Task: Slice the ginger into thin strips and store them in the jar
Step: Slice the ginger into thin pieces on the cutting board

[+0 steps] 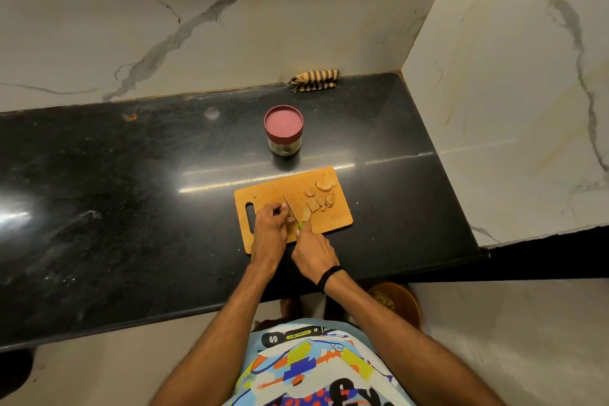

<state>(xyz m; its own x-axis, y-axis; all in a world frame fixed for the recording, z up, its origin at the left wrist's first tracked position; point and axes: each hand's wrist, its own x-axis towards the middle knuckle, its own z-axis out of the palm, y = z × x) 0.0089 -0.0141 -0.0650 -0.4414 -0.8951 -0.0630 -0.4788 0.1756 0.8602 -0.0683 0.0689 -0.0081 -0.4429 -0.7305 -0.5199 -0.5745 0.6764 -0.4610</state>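
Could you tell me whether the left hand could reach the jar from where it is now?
Probably yes. The jar stands beyond the board with only bare counter between, and nothing blocks the left hand. That hand is busy, though, curled beside the knife in the right hand.

Black band [330,277] on right wrist, bare forearms [230,316], multicoloured patterned garment [313,369]

Left of the cutting board [333,224] the worktop [115,191] lies open and wide. Just behind the board stands a lidded jar [283,130], with a folded cloth [314,80] farther back against the wall [197,26]. A side wall [510,109] rises near the board's right.
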